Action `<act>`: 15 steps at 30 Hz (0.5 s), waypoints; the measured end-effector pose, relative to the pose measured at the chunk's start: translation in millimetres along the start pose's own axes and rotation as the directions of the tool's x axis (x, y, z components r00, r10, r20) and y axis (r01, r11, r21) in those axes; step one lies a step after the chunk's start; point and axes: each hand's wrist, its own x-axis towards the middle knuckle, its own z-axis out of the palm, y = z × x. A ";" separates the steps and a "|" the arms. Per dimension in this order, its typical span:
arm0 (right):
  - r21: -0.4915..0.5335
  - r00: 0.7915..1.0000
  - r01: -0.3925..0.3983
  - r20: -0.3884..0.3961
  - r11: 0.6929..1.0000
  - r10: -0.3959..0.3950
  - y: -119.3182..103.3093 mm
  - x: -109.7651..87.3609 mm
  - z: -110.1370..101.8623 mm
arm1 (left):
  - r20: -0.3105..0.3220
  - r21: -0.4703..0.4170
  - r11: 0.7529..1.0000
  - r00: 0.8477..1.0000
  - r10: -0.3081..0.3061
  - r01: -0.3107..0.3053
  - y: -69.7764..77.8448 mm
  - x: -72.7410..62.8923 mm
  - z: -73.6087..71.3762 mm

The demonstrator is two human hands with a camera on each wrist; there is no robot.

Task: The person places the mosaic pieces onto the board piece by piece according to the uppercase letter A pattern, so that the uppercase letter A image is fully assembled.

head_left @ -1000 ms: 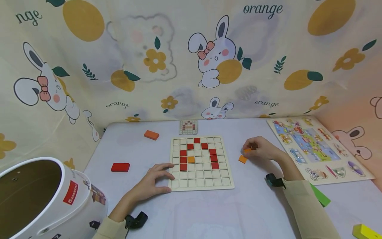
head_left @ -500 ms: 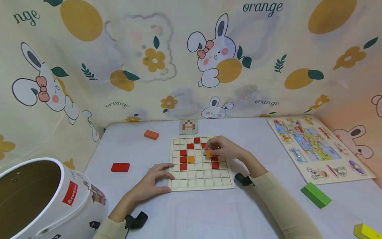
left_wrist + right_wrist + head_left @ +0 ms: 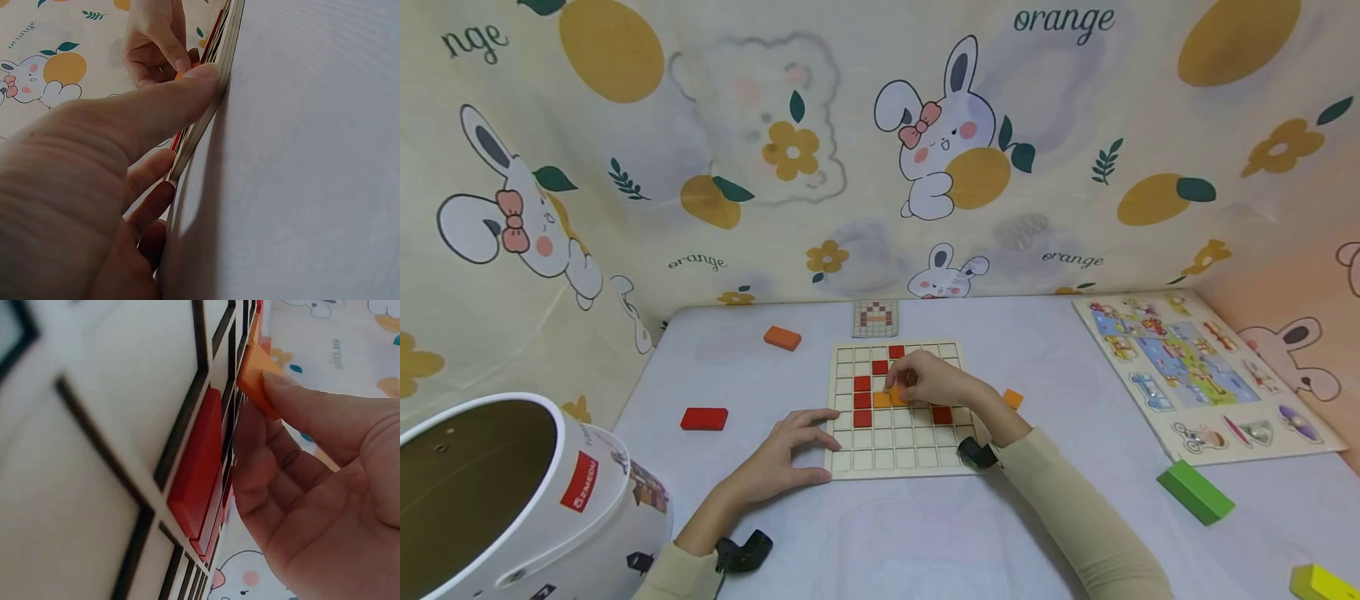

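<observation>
A cream grid board [image 3: 904, 459] lies flat on the white table, with several red square tiles [image 3: 862, 401] set in its cells. My right hand [image 3: 928, 379] is over the board's middle, pinching an orange square tile [image 3: 255, 374] between thumb and fingers. In the right wrist view that tile is tilted against the grid. Beside it, another orange tile [image 3: 881, 400] sits in a cell. Some red tiles on the right side are hidden by the hand. My left hand [image 3: 790, 454] rests against the board's left edge, fingers extended, the thumb [image 3: 203, 74] touching the rim.
One orange tile [image 3: 1013, 399] lies right of the board. A small pattern card [image 3: 875, 318] stands behind it. Around are orange [image 3: 782, 337], red [image 3: 703, 418], green [image 3: 1196, 492] and yellow [image 3: 1321, 582] blocks, a picture puzzle board [image 3: 1198, 442] and a white bucket [image 3: 602, 533].
My right hand picked up an orange tile from the table right of the board and carried it left over the grid to the placed orange tile. The left hand stays put.
</observation>
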 end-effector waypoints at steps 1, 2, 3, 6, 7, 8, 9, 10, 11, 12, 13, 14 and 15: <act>-0.005 1.000 0.001 -0.003 1.000 -0.001 0.0 -0.2 0.3 | 0.000 -0.001 1.000 1.000 0.000 0.000 0.1 0.1 -0.1; -0.010 1.000 0.002 -0.006 1.000 -0.002 -0.1 -0.6 0.4 | 0.000 -0.003 1.000 1.000 0.000 0.000 0.2 0.2 -0.1; -0.013 1.000 0.001 -0.008 1.000 -0.001 -0.2 -0.9 0.5 | 0.000 -0.004 1.000 1.000 0.001 -0.001 0.2 0.3 -0.1; -0.038 1.000 -0.002 -0.016 0.999 0.002 -0.9 -2.3 0.3 | 0.000 -0.002 1.000 1.000 0.001 -0.001 -0.4 0.7 0.2; -0.048 1.000 -0.004 -0.019 0.999 0.004 -1.0 -2.6 0.2 | -0.001 -0.001 1.000 1.000 0.001 -0.001 -0.5 0.8 0.3; -0.058 1.000 -0.007 -0.021 0.998 0.005 -1.2 -3.0 0.1 | -0.002 0.000 1.000 1.000 0.001 -0.001 -0.7 0.8 0.5; -0.068 1.000 -0.008 -0.024 0.998 0.006 -1.3 -3.4 0.0 | -0.003 0.001 1.000 1.000 -0.001 0.001 -0.8 0.8 0.7; -0.077 1.000 -0.006 -0.026 0.997 0.004 -1.4 -3.9 -0.2 | -0.005 0.003 1.000 1.000 0.000 0.000 -1.2 1.0 1.0; -0.084 1.000 -0.004 -0.027 0.996 0.002 -1.6 -4.3 -0.4 | -0.005 0.002 1.000 1.000 -0.002 0.002 -1.1 0.8 1.1; -0.088 1.000 -0.003 -0.026 0.996 0.000 -1.6 -4.8 -0.7 | -0.006 0.002 1.000 1.000 -0.004 0.004 -1.2 0.8 1.3; -0.088 1.000 0.003 -0.026 0.996 -0.005 -1.6 -5.4 -1.3 | -0.007 0.001 1.000 1.000 -0.005 0.005 -1.3 0.8 1.4; -0.081 1.000 0.008 -0.026 0.997 -0.010 -1.9 -6.5 -2.2 | -0.007 -0.001 1.000 1.000 -0.006 0.006 -1.4 0.9 1.6; -0.074 0.999 0.008 -0.032 0.997 -0.011 -1.8 -7.8 -3.3 | -0.007 -0.003 1.000 1.000 -0.008 0.008 -1.5 1.0 1.7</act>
